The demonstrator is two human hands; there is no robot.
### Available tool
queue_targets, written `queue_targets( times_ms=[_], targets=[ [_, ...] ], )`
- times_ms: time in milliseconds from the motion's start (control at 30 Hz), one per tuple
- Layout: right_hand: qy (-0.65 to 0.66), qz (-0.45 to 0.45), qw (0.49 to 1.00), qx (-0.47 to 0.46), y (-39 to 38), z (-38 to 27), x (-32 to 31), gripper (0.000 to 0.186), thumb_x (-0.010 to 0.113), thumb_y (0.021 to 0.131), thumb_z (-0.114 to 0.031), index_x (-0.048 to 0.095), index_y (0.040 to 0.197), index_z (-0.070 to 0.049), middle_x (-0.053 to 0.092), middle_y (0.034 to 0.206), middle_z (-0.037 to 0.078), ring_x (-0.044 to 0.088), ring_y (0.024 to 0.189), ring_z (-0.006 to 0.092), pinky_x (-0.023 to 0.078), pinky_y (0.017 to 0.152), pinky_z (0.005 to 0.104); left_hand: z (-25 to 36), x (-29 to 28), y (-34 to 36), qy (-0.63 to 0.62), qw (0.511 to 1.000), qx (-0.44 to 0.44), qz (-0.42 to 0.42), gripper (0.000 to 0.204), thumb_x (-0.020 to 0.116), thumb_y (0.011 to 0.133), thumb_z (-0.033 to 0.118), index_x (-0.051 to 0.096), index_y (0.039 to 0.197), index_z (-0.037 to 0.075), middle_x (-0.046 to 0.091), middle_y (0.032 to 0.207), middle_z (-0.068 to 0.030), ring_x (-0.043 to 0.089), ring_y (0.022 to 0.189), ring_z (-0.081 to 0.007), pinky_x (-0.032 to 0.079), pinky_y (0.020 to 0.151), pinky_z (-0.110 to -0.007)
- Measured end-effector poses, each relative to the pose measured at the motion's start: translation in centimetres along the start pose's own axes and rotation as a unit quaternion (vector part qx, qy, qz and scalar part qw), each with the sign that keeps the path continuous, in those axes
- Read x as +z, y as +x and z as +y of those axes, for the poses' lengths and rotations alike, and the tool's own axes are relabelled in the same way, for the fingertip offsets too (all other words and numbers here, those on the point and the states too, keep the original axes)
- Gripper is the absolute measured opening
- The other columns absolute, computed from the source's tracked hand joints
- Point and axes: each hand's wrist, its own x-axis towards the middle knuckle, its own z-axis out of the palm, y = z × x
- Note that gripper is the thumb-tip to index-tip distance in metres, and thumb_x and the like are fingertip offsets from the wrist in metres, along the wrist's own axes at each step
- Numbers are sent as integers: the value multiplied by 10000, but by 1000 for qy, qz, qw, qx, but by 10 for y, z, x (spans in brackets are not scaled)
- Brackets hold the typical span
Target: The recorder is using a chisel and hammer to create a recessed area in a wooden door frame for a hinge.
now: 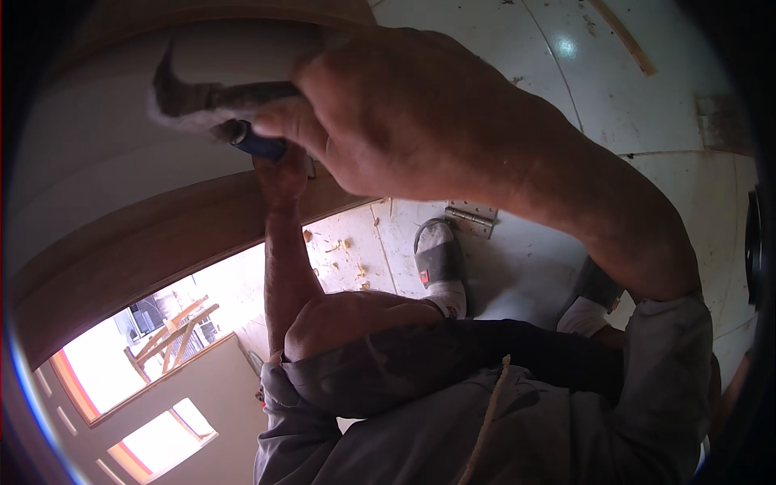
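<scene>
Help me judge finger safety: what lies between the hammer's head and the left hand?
In the head view, a blue tool handle lies between the claw hammer's head and the left hand.

From my end I count two grips, the right grip (388, 113) and the left grip (281, 175). With them go one hammer (192, 99) and one blue-handled tool (260, 145). Next I number one metal hinge (473, 218), two sandals (440, 264), two pale socks (447, 297) and one light cord (488, 420). I add one loose wood strip (622, 36), two bright openings (166, 443) and one timber frame (171, 333). The shavings (345, 243) are several; I cannot tally them exactly.
</scene>
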Motion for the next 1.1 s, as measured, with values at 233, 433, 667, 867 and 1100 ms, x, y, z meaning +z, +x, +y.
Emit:
queue_targets(
  times_ms=[233,433,667,867,1100],
  targets=[
    [-249,42,947,-196,5,-14,-10,307,557,960,-311,686,850,-55,613,631,46,648,590,163,571,544,344,-10,-22,-2,32,999,-13,-10,217,648,895,172,608,1038,14,603,947,-34,569,857,-148,463,759,-314],
    [-238,-60,952,-184,9,-8,-22,234,577,936,-309,721,898,-129,654,690,30,671,653,191,568,629,370,32,-30,4,-204,955,-124,-175,148,626,868,123,629,942,-5,608,857,-22,553,767,-124,443,681,-296],
    [-17,-80,997,-6,20,-15,-12,394,538,975,-364,708,842,-35,588,516,111,636,485,224,541,468,369,-28,-70,23,-230,924,25,-304,287,652,862,98,570,1119,-1,615,979,-59,578,835,-122,478,691,-284],
    [-21,4,997,-70,15,-20,-5,412,534,977,-362,697,807,-24,594,526,121,640,491,235,547,489,390,24,16,8,-106,929,-170,312,335,665,884,130,546,1173,9,601,979,-19,572,834,-102,463,674,-271],
    [-52,-156,986,-19,22,-37,-20,447,533,975,-392,685,766,-27,593,522,121,626,471,242,537,473,390,2,-11,-7,-124,978,-116,124,455,702,868,176,503,1240,6,597,1154,-68,589,1016,-160,485,845,-306]
  ],
)
